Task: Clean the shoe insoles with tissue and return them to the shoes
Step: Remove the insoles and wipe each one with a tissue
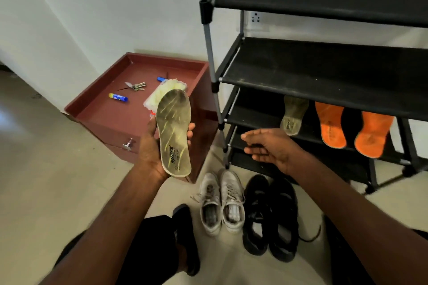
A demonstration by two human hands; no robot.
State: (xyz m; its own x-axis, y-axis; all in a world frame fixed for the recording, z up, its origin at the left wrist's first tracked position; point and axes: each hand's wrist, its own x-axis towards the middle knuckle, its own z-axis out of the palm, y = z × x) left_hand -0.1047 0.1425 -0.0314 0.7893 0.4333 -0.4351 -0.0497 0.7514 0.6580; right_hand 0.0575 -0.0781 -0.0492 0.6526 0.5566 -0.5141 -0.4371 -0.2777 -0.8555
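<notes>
Head view, left hand (150, 146) grips insole (174, 132) — right hand (271, 148) open

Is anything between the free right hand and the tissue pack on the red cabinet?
Yes. The beige insole held up in the left hand sits directly in front of the tissue pack and covers most of it in this view. The open right hand hovers by the shoe rack, holding nothing.

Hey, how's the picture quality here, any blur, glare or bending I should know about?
Head view: the right hand is motion-smeared, while the insole in the left hand is sharp enough to show its logo; wide-angle bending curves the rack; soft glare on the floor at left.
</notes>
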